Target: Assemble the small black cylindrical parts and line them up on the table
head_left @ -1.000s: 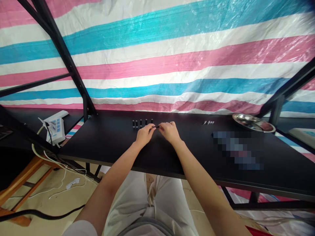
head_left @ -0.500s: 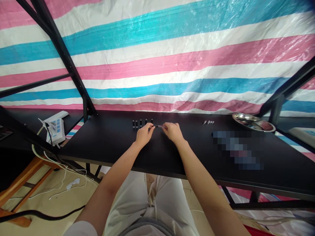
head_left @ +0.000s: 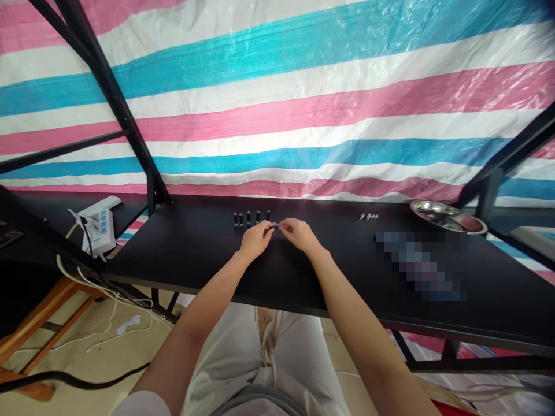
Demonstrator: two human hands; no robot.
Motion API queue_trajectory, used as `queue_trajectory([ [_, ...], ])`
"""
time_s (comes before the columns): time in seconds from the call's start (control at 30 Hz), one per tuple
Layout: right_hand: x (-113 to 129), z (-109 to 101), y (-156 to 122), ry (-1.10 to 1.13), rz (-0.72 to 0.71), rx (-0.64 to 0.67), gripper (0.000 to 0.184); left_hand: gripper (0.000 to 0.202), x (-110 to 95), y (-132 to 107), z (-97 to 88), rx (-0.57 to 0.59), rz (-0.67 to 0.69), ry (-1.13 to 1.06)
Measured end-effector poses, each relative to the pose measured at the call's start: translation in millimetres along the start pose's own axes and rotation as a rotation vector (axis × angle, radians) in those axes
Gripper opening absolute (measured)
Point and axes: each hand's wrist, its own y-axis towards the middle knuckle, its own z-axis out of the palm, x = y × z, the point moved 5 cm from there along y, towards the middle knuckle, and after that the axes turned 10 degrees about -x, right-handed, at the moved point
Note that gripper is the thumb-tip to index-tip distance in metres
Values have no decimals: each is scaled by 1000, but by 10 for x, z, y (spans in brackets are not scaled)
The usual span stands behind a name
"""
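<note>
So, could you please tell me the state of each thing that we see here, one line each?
Left hand: closed on small dark piece
Right hand: closed on it too
Small dark piece: held between both hands, details unclear
Five black tubes: upright, in a row
Silver pieces: lying in a group
Metal plate: lying, shiny
Striped sheet: hanging, wrinkled
White power strip: on or off, cannot tell
Blurred item: cannot tell

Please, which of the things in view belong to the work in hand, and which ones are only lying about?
In the work:
small piece, between left hand and right hand
probably the black tubes, close to the left hand
perhaps the shiny bits, farther right

Seemingly only lying about:
metal plate
white power strip
</note>
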Motion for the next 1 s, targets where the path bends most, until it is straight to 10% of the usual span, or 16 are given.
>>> queue_trajectory([
  [0.7, 191, 52, -18, 4, -68, 100, 11, 21, -50, -12, 11, 60, 44, -32],
  [1.0, -899, -257, 128, 107, 403, -280, 24, 20, -47, -25, 29, 59, 71, -40],
])
